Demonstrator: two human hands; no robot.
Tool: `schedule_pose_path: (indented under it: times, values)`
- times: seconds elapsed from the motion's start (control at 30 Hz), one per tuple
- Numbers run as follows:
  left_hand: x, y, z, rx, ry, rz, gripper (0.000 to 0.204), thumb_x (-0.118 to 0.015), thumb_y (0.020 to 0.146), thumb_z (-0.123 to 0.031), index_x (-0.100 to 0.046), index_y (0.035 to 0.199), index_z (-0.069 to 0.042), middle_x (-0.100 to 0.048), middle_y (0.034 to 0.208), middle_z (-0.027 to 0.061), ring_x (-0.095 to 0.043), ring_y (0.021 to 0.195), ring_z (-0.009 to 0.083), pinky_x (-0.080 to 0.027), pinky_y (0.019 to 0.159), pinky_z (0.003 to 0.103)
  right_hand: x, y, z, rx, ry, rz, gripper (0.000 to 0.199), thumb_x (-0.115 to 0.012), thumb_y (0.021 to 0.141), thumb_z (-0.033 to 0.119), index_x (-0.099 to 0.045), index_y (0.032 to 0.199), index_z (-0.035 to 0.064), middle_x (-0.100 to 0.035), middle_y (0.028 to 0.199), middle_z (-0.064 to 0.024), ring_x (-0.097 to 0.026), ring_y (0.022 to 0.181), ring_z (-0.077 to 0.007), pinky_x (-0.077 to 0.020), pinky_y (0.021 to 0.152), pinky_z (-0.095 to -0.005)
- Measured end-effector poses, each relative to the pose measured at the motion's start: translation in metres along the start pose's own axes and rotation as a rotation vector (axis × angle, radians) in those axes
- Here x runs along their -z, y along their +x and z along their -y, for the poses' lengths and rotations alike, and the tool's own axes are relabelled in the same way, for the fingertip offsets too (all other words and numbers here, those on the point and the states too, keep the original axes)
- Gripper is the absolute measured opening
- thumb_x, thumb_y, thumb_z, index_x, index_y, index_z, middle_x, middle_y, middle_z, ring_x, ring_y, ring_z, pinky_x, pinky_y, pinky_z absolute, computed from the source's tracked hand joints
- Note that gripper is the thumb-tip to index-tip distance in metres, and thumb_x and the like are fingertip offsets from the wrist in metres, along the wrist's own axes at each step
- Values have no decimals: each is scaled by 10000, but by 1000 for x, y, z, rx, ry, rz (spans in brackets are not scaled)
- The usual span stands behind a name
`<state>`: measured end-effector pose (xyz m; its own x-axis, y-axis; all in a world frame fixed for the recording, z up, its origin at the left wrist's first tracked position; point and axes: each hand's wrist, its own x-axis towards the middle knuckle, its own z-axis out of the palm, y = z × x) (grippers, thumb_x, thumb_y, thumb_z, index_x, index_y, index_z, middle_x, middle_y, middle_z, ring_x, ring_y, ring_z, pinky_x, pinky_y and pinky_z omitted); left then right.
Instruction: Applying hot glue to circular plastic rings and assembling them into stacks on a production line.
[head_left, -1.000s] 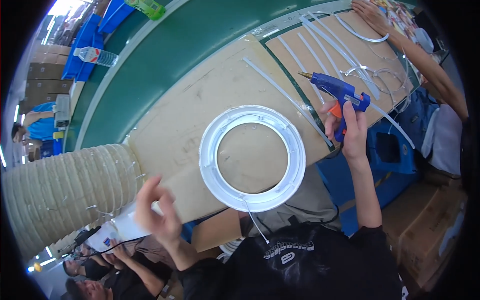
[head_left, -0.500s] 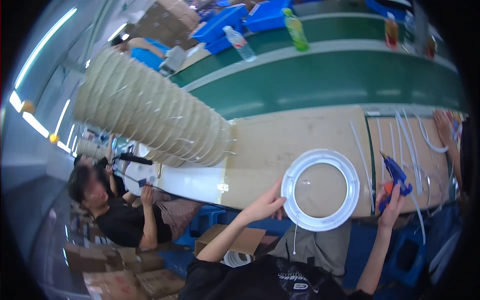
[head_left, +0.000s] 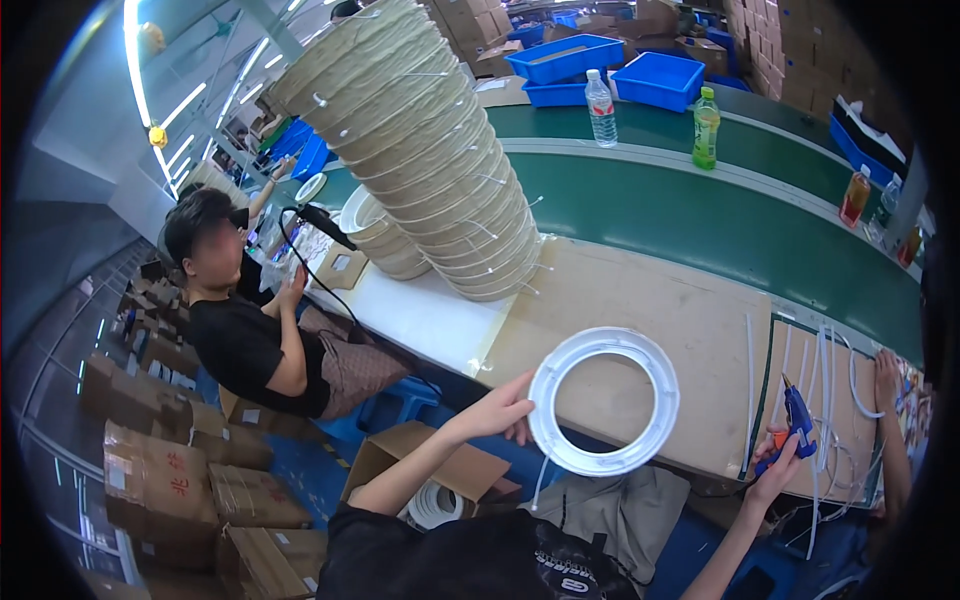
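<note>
My left hand (head_left: 500, 411) grips the left rim of a white plastic ring (head_left: 603, 464), its fingers wrapped round the edge. The ring is tipped up above the near edge of the cardboard-covered table, over my lap. A thin white strip (head_left: 541, 484) hangs from its lower left side. To the right, my right hand (head_left: 779, 468) is closed round the handle of a blue glue gun (head_left: 798, 412), with its nozzle pointing up and away from the ring. Several white plastic strips (head_left: 749, 390) lie on the table by the glue gun.
A tall leaning stack of beige ribbed lampshade-like cylinders (head_left: 440, 150) stands at the table's left. Behind runs a green conveyor (head_left: 600, 185) bearing bottles (head_left: 706, 130) and blue bins (head_left: 660, 82). A co-worker (head_left: 255, 320) sits left; another person's hand (head_left: 886, 375) rests far right. An open carton (head_left: 400, 450) sits beside me.
The whole view has shifted and tilted, bringing more of the conveyor and stack into sight. Both hands keep their holds on the ring and the glue gun.
</note>
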<state>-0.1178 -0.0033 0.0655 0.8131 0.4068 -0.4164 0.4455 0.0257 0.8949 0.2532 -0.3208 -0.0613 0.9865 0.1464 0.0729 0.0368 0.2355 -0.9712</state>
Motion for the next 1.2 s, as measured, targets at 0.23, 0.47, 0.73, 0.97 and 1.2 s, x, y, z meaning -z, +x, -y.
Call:
schedule_pose_path:
  times: [0.23,0.47,0.73,0.97,1.2]
  values:
    - [45,-71,58,43,-79,-393,598,-398,912,-69,-303,1503,-85,-663,765,92,-653,531,151,-482,432,227,-2,-2,7,-35,0,25,424,-452,1053,397,-562,1217,21,-631,925,-41,-492,542,-43,-370,444,-188]
    - [104,-121,130,-46,-150,-771,467,-370,925,-94,-420,1385,-29,-650,690,110,-592,430,156,-426,364,229,9,8,-3,-18,-36,85,434,-438,1061,384,-550,1265,17,-639,923,-43,-491,561,-42,-371,447,-186]
    - [125,-117,172,-56,-299,-1032,292,-336,965,-148,-469,1199,-35,-652,678,152,-585,445,160,-406,361,224,-33,-21,47,-27,9,86,409,-513,1018,445,-613,938,56,-502,653,12,-469,542,-87,-332,475,-248]
    - [123,-93,163,-98,-361,-1109,309,-367,995,-170,-384,1275,-39,-661,711,163,-583,472,152,-418,388,234,-12,-11,27,-51,20,165,386,-459,1048,408,-595,1041,46,-502,685,15,-468,551,-48,-341,472,-207]
    - [133,-85,156,-110,-396,-1136,401,-414,1025,-232,-351,1384,-66,-665,740,144,-588,507,138,-439,430,230,-1,-3,15,-67,17,180,441,-443,1054,409,-591,1136,2,-528,685,1,-476,535,-45,-352,438,-195]
